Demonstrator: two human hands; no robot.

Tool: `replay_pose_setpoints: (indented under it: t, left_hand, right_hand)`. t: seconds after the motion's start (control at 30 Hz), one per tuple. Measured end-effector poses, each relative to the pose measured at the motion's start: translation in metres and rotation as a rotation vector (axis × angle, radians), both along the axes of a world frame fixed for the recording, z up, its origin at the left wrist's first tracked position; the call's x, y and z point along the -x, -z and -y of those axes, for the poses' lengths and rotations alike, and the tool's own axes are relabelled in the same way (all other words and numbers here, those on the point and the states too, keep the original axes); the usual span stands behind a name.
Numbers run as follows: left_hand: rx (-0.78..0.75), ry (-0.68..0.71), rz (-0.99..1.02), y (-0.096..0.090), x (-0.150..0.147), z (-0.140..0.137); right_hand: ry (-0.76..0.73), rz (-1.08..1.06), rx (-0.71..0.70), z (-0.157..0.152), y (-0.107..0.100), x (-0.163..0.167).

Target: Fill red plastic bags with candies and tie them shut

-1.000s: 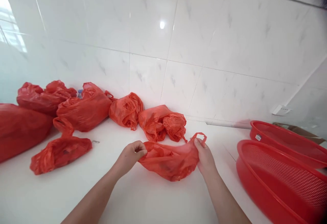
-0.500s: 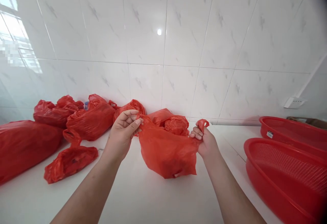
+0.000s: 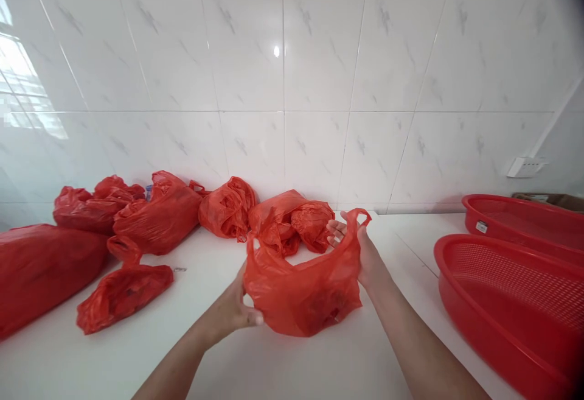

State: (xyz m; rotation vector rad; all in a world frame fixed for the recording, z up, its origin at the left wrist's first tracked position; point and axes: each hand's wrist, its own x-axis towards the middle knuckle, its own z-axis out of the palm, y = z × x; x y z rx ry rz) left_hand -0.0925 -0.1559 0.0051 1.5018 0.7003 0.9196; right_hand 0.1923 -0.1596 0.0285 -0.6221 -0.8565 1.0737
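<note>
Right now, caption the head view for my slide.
Left hand and right hand flank a red bag before more red bags.

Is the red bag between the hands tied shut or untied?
Untied. The red plastic bag has its left handle and right handle standing apart, with no visible knot joining them. Contents: cannot tell.

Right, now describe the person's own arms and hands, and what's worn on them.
Both forearms, left and right, are bare as far as they show: no sleeve, watch or bracelet in view. They narrow toward the wrists. The left hand and right hand are ungloved. No ring shows, though parts of the fingers are hidden.
</note>
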Motion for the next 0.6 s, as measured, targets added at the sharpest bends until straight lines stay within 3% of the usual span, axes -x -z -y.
replay_pose_setpoints:
  t: [0.1,0.2,0.33,0.47,0.6]
  left_hand:
    - [0.013,0.182,-0.070,-0.001,-0.012,0.010]
    - [-0.051,0.208,-0.062,-0.006,-0.028,0.009]
    - [-0.037,0.011,-0.084,-0.013,-0.052,-0.003]
    - [0.233,-0.180,0.227,-0.016,-0.067,-0.021]
    - [0.445,-0.246,0.417,-0.005,-0.072,-0.036]
  right_hand:
    - [-0.106,0.206,-0.018,0.010,0.013,-0.010]
    - [-0.241,0.309,0.029,0.020,0.022,-0.014]
    - [-0.278,0.290,0.149,0.021,0.028,-0.005]
    - [-0.197,-0.079,0.201,0.011,0.027,0.008]
    - [-0.196,-0.217,0.247,0.001,0.031,0.017]
